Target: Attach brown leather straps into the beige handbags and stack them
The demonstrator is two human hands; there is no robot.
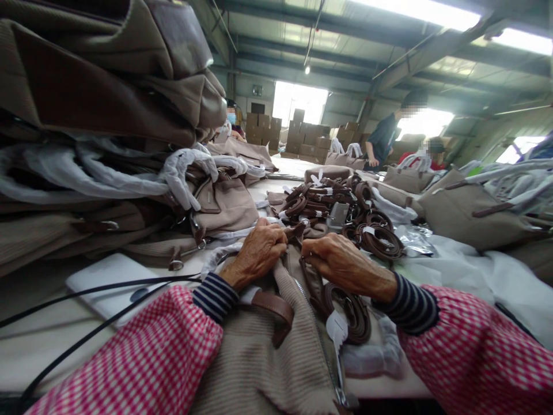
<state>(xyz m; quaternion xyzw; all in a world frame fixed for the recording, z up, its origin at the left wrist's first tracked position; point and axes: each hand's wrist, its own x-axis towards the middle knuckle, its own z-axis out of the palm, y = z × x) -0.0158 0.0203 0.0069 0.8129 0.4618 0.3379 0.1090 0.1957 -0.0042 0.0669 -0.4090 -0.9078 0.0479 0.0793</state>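
A beige corduroy bag (268, 357) lies in front of me, its long zipper (317, 328) running down the right side and a brown leather handle (276, 308) on top. My left hand (261, 248) is closed on the bag's far end. Close beside it, my right hand (334, 259) pinches the bag's edge near the zipper's far end; the fingertips are partly hidden. A coiled brown strap (354, 314) with a white tag (337, 327) rests right of the zipper, below my right hand.
Stacked bags (99, 86) with white-wrapped handles rise at the left. A pile of coiled brown straps (328, 202) lies beyond my hands. More bags (470, 202) are at the right. Black cables (108, 285) cross a white packet (108, 276). People (382, 138) are farther back.
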